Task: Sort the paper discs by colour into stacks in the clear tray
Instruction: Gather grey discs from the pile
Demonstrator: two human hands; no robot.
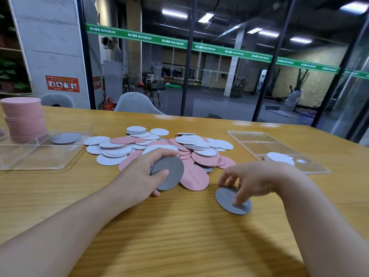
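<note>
Two hands [139,172] [253,176], two grey discs [168,172] [232,200], two clear trays [40,156] [259,140]

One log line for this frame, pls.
left hand: holds grey discs | right hand: picking grey disc off table | pile: unsorted
</note>
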